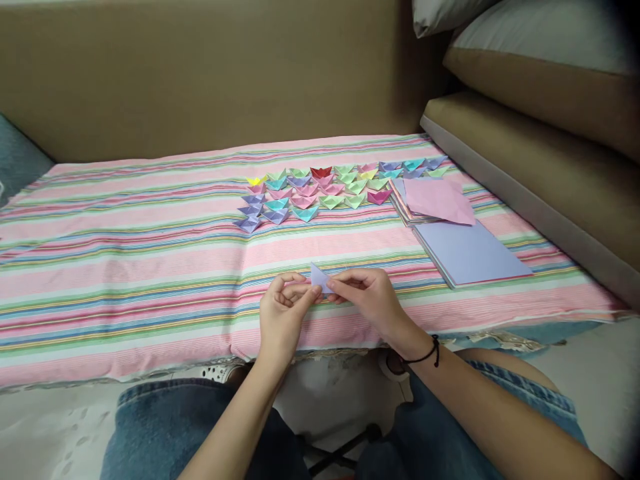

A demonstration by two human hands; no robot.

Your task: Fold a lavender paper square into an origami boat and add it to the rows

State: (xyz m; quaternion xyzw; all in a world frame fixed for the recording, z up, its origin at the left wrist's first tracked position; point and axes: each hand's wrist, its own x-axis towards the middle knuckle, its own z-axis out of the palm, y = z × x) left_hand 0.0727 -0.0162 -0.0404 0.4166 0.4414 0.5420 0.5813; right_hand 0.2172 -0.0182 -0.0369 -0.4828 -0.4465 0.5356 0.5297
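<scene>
A small lavender piece of folded paper [319, 277] is held up over the front part of the striped cloth, one pointed corner upward. My left hand [284, 307] pinches its lower left side between thumb and fingers. With thumb and forefinger, my right hand [373, 298] grips its right side; a dark cord bracelet circles that wrist. The fingers cover the lower parts of the paper. Beyond the hands, several rows of small folded paper boats [305, 201] in purple, green, pink, turquoise, yellow and red lie on the cloth.
Right of the boats lie a stack of lavender paper sheets [473, 250] and a smaller stack topped by a pink sheet [443, 200]. The striped cloth [125, 267] covers the surface. Brown cushions [530, 147] are piled at the right; a brown backrest [210, 73] stands behind.
</scene>
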